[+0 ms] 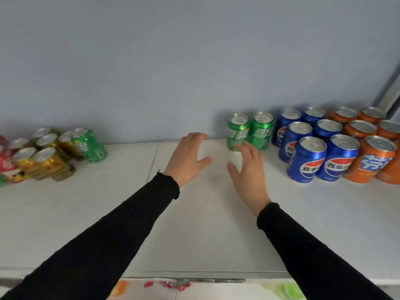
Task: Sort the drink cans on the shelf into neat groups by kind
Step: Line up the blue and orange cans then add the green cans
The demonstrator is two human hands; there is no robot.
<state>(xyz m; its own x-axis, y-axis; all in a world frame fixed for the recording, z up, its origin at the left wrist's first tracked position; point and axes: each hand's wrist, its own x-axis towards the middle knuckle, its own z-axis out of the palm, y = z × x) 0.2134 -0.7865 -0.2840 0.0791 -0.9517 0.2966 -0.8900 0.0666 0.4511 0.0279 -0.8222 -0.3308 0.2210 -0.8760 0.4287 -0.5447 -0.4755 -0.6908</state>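
The white flat shelf (86, 213) ran along a pale blue-grey wall (173, 50). Both hands hovered above the middle of the shelf, near its back edge, with black sleeves (121, 224) covering the forearms.

The left hand (186, 156) was spread with fingers relaxed and held nothing. The right hand (249, 169) was likewise open — its fingertips lay in front of the lower part of the nearest of two upright green aluminium drink cans (249, 133), though contact with that can could not be confirmed. Those two green cans stood side by side against the back edge, right of centre.

Immediately to their right stood a block of blue cylindrical cola cans (307, 159), set in close rows from the back edge forward. Beyond it, toward the right end of the shelf, stood a similar block of orange soda cans (368, 161).

At the left end of the shelf stood a cluster of gold-coloured cans (45, 163), with a single green can (88, 146) touching its right side. Red cans (6, 163) were partly cut off at the left border. A strip of coloured printed material (194, 289) showed below the shelf's front edge — its nature could not be determined.
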